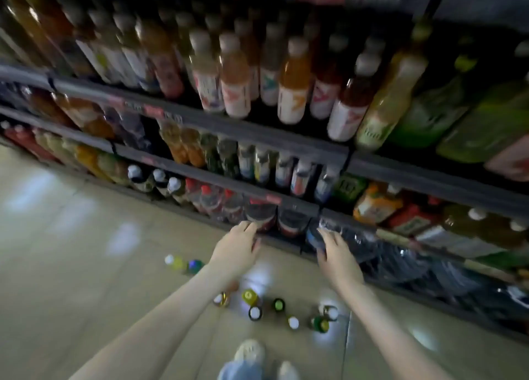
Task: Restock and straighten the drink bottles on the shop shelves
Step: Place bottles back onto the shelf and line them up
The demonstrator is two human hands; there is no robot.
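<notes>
I see both arms stretched toward the lowest of the shelves point(259, 134), which are packed with upright drinks on every level. The left hand point(239, 249) lies against the front of a dark bottle point(262, 217) with a red label, fingertips on it and thumb below. The blur keeps me from telling whether it grips or only touches. Just right of that bottle stands a second dark one point(292, 222). The right hand point(335, 255) is spread wide, its fingers fairly straight, resting on a clear bottle point(313, 237) with a blue band at the near edge of the same shelf. More clear bottles run off to the right. On the floor point(71, 236), near the person's shoes point(250, 351), a loose cluster of bottles point(255, 312) stands upright. Two more point(183, 263) stand apart to the left.
</notes>
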